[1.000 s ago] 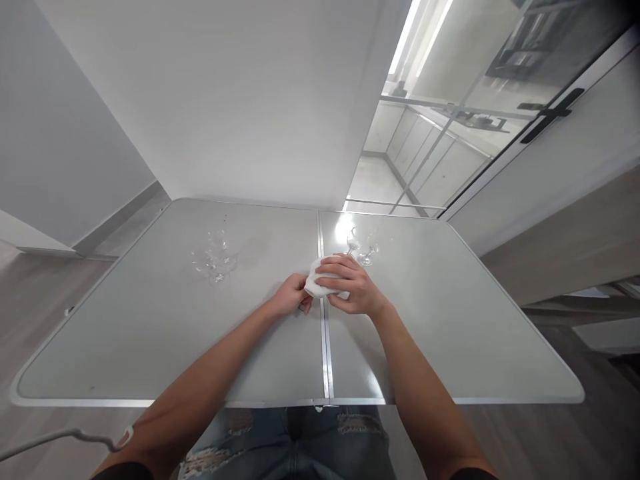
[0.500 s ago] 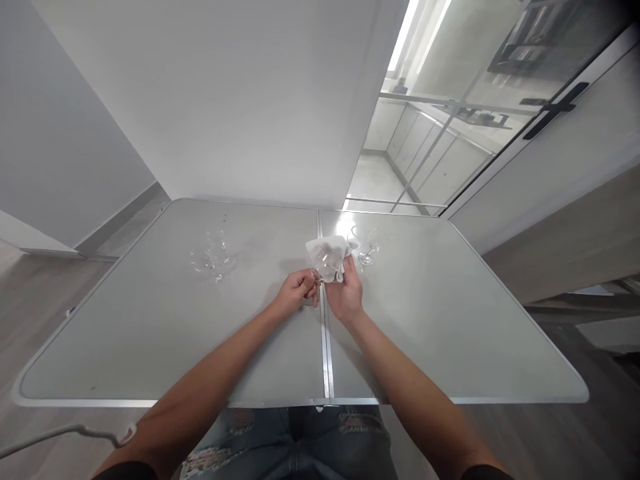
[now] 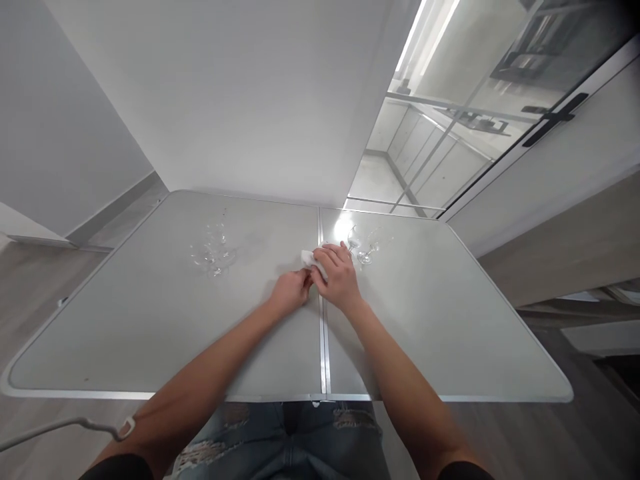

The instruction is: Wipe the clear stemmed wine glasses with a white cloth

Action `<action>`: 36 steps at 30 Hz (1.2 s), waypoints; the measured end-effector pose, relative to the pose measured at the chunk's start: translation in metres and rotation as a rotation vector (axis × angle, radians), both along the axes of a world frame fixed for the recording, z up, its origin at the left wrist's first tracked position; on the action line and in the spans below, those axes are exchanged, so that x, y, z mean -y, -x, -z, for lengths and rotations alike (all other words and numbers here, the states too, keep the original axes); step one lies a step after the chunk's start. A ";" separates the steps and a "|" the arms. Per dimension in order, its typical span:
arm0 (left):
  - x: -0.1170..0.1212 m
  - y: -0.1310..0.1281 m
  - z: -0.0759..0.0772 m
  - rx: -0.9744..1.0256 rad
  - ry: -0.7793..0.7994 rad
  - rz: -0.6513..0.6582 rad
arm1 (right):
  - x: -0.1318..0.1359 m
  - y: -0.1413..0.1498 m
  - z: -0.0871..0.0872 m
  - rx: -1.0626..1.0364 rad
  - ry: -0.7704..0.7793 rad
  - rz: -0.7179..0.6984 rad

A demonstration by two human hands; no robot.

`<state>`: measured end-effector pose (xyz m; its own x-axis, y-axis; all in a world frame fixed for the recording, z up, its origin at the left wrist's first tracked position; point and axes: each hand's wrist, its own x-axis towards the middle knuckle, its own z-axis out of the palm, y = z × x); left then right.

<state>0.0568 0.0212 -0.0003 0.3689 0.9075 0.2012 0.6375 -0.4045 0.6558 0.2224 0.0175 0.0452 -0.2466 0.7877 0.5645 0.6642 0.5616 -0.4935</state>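
Note:
Over the seam in the table's middle, both of my hands meet. My right hand (image 3: 341,280) curls over a white cloth (image 3: 307,259), fingers closed on it, with the back of the hand up. My left hand (image 3: 290,292) is closed in a pinch just left of it, at the stem end of a clear stemmed glass. The glass is now mostly hidden by the cloth and my right hand. Close beyond my right hand, a couple of clear stemmed glasses (image 3: 367,257) lie or stand on the table; their exact pose is hard to make out.
Several clear glasses (image 3: 215,259) are grouped on the left half of the pale folding table (image 3: 150,320). A metal seam (image 3: 324,360) runs down its middle. A white wall panel (image 3: 240,100) rises behind, with a glass door (image 3: 450,127) to the right. A grey cable (image 3: 65,423) hangs lower left.
My right hand has turned over from cupping the cloth and glass from the side to covering them from above. The glass bowl, visible before, is now hidden. My left hand has shifted slightly left.

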 end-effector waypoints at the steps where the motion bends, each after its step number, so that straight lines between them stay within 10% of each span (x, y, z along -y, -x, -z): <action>1: 0.000 0.003 0.000 -0.077 -0.048 0.002 | -0.001 -0.005 -0.003 -0.065 0.088 0.017; 7: -0.001 0.007 0.002 -0.066 -0.094 0.112 | -0.006 -0.022 0.000 -0.845 0.637 -0.137; 15: 0.003 -0.005 0.002 0.401 0.171 0.170 | 0.006 0.012 0.008 -1.653 0.569 -0.084; 26: -0.001 -0.007 0.011 0.461 0.125 0.009 | 0.010 0.037 0.034 -1.218 0.536 0.047; 36: -0.007 0.014 -0.005 0.291 -0.027 -0.255 | 0.003 0.028 0.031 -0.758 0.477 -0.164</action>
<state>0.0428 0.0278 0.0045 0.0560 0.9556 0.2892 0.5084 -0.2766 0.8155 0.1947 0.0141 0.0137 -0.0714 0.9671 0.2443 -0.0027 0.2447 -0.9696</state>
